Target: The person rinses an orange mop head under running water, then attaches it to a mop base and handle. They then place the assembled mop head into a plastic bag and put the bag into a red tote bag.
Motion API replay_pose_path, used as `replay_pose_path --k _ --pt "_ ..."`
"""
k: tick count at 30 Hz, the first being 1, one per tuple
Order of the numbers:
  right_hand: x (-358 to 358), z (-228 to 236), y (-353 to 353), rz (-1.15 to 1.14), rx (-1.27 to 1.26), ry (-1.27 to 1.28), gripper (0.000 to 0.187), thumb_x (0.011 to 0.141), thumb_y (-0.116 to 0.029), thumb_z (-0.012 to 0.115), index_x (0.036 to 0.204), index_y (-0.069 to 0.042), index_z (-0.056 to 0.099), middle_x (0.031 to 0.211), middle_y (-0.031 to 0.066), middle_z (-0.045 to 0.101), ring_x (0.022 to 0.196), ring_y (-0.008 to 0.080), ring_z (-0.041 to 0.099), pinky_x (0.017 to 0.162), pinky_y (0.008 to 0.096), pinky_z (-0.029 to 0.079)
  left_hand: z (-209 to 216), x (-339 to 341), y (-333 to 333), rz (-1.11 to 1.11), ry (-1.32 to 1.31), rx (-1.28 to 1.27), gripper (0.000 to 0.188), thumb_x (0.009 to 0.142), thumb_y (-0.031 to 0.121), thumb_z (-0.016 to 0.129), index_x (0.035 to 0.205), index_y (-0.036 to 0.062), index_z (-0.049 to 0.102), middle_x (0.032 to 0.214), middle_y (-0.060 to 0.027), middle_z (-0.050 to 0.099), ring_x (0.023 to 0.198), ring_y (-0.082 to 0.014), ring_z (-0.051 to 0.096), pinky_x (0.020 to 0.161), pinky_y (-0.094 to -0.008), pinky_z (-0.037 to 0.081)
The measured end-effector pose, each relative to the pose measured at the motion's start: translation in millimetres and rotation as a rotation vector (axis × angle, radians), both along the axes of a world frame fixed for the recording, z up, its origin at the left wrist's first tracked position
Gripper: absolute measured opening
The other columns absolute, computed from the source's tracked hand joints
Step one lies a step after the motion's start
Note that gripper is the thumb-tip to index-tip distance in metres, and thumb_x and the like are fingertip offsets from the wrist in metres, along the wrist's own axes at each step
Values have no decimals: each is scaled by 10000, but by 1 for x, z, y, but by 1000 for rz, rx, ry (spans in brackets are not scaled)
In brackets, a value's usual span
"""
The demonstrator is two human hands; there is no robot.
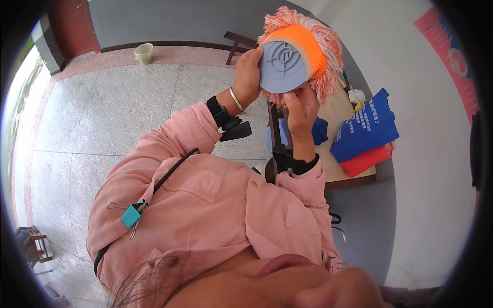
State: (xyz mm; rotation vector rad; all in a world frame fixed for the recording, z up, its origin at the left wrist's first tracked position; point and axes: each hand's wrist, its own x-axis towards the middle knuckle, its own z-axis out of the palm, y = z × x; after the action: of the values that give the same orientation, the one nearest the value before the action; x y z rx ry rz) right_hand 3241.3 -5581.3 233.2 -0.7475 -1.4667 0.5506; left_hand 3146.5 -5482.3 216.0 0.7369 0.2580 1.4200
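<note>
I hold up a mop head (317,49) with an orange-and-white string fringe and a bright orange mesh band. A round grey plastic plate (283,68) with raised rings faces me, its far part tucked under the mesh band. My left hand (248,76) is closed on the plate's left edge. Below the plate, my right hand (302,108) pinches its lower edge, with the thumb against the rim. Some fingers of both hands are hidden behind the mop head.
A wooden table (334,172) stands on the right, bearing a blue bag (365,126) and a red bag (365,161). A pale bucket (144,53) rests on the tiled floor by the far wall. A wooden chair (34,246) is at the lower left.
</note>
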Motion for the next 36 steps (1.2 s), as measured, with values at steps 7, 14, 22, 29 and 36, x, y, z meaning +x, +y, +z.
replay_pose_path --k 7,14,22,29,36 --pt "4 -2 3 -271 71 -346 160 890 -97 633 980 31 598 808 -11 586 687 39 477 613 191 405 4 6 -3 77 -148 -90 243 939 210 476 921 -7 585 819 -19 606 700 -90 547 648 -238 459" --pt "6 -2 12 -452 84 -134 185 930 -156 577 842 7 564 617 -5 515 513 42 428 447 204 339 -13 -1 11 -256 -171 69 217 944 253 501 981 56 584 827 -17 611 677 -96 538 644 -240 464" --pt "22 4 18 -257 -58 68 232 957 -228 516 899 -4 537 703 62 578 478 99 482 424 232 392 -38 -13 49 -796 -208 237 240 942 265 513 1004 44 581 743 -13 589 559 -79 505 504 -237 461" --pt "26 9 12 -231 -202 30 246 960 -231 513 893 5 522 705 81 582 467 120 493 414 238 399 -29 -10 61 -38 311 573 282 871 178 608 1105 22 580 805 -81 632 687 -139 604 655 -270 505" --pt "20 24 5 -241 -306 20 181 934 -171 540 890 4 548 694 82 582 452 109 483 396 229 379 -24 7 43 302 236 551 249 882 173 584 1065 5 601 896 -69 648 817 -166 596 779 -287 470"
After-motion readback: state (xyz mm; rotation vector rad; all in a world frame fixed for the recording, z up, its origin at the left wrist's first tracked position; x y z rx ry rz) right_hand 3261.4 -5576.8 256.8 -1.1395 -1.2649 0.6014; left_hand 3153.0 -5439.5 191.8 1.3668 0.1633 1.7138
